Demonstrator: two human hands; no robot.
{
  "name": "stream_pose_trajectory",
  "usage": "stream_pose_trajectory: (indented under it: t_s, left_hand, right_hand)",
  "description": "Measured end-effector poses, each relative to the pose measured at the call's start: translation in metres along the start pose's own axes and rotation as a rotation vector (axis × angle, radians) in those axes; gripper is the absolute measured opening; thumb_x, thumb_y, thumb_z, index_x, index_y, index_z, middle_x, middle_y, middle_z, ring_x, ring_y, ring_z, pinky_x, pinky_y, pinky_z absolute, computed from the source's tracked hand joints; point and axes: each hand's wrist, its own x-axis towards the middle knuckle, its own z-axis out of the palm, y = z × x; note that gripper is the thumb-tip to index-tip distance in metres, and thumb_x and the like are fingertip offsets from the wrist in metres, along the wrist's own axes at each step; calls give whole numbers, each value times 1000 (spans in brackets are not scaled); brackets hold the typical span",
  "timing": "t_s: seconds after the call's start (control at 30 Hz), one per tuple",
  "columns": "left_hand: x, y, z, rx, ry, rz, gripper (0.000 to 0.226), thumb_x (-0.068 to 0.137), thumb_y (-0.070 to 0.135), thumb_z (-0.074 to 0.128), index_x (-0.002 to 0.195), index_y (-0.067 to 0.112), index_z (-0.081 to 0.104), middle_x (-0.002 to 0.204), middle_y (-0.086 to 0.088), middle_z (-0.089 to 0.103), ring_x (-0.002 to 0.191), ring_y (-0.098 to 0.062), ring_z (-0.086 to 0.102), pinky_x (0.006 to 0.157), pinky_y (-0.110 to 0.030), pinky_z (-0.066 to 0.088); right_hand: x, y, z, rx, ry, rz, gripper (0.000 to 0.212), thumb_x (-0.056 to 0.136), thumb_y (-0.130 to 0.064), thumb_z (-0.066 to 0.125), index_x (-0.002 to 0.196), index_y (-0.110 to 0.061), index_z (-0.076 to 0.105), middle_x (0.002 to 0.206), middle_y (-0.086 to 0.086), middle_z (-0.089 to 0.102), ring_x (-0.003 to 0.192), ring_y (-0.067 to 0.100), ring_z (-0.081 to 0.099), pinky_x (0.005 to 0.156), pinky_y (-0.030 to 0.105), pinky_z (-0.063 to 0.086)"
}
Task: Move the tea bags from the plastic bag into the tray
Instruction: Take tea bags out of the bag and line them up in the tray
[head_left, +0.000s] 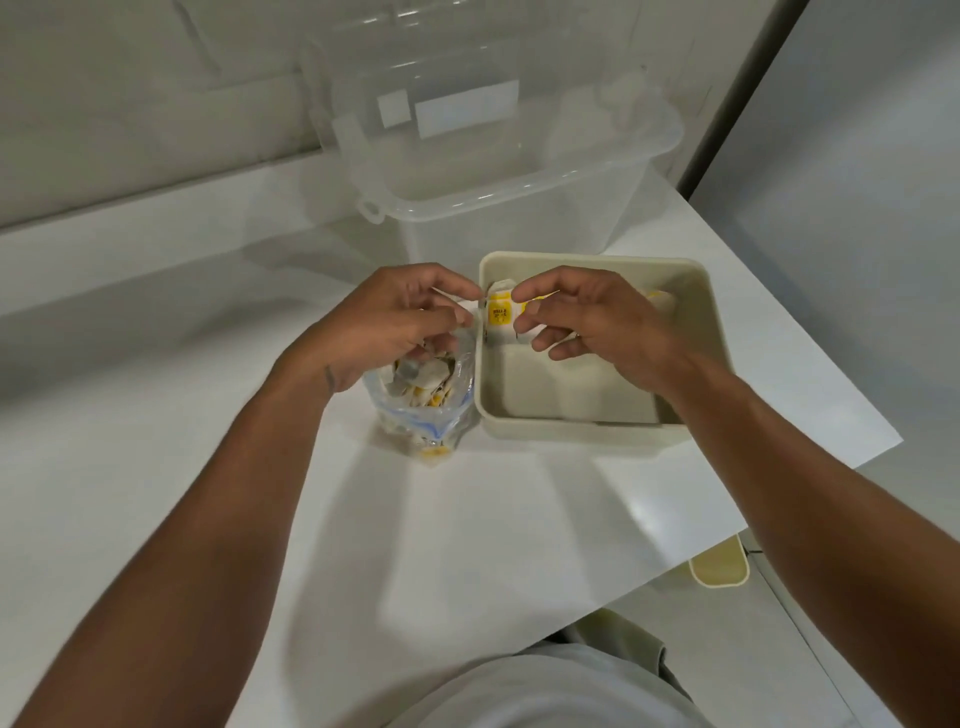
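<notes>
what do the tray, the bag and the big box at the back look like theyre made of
The tray looks like rigid cream plastic with a matte finish: thick rounded rim, even colour, no glare. The bag seems thin clear plastic film, since it crinkles, glints and shows the tea bags through it. The big box appears to be stiff translucent plastic, glossy, with the wall visible through it.

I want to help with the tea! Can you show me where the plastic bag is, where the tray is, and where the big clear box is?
plastic bag (415, 415): head view, on its crinkled front with the blue stripe.
tray (566, 431): head view, on its near beige wall.
clear box (509, 213): head view, on its see-through front wall.
</notes>
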Motion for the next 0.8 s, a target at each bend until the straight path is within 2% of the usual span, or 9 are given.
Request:
stream_pose_trajectory:
  t_s: [0.07,0.17,0.3,0.4,0.47,0.57,0.67,0.8]
  left_hand:
    - [-6,-6,-8,8,13,-8,26,96,7,61,117,20,67,105,-5,74,88,-23,72,75,-32,54]
    - [-12,-16,-20,61,41,-26,28,95,4,59,116,21,67,104,-1,74,85,-18,72,63,-23,52]
    - [-14,-31,-26,281,100,-52,30,91,6,60,106,30,70,98,5,73,78,-13,73,62,-27,48]
    - [-13,-38,-24,374,75,-58,33,84,4,63,100,32,70,90,7,74,76,-9,72,80,-38,57]
    - [-9,-43,-21,511,58,-62,31,81,11,62,93,38,68,86,10,75,78,-7,70,83,-42,57]
    - [-3,-43,-15,826,79,-72,21,81,30,59,91,48,63,95,14,70,90,-15,65,73,-34,53]
    - [3,-43,-2,1090,138,-42,20,81,52,60,96,40,66,84,8,63,83,-21,62,63,-28,41]
    - [8,-45,17,1167,194,-36,31,85,57,56,92,29,67,70,7,48,72,-21,55,62,-28,35]
  right_hand:
    - [3,-5,9,-4,-28,13,19,93,-20,66,111,-17,69,100,6,75,77,15,66,71,27,54]
    - [8,-11,22,-10,-72,26,20,94,-19,63,113,-17,68,99,5,75,76,13,66,71,28,54]
    - [16,-16,42,-166,-96,-20,17,92,-18,63,108,-20,70,93,1,75,70,9,64,66,23,50]
    - [21,-14,55,-327,-145,-62,16,90,-20,66,105,-23,70,89,-1,74,67,8,64,60,19,47]
    - [25,-10,59,-467,-147,-137,17,89,-16,66,105,-20,71,85,-1,73,58,5,62,54,12,43]
    - [29,-5,60,-663,-149,-241,19,89,-14,65,106,-20,71,83,-2,73,51,-1,59,56,10,44]
    - [31,-5,59,-694,-142,-288,17,89,-17,65,104,-22,71,81,-6,72,53,-2,60,59,9,42]
    - [33,-5,56,-738,-148,-307,17,89,-17,65,103,-23,71,80,-7,72,58,-9,59,61,7,40]
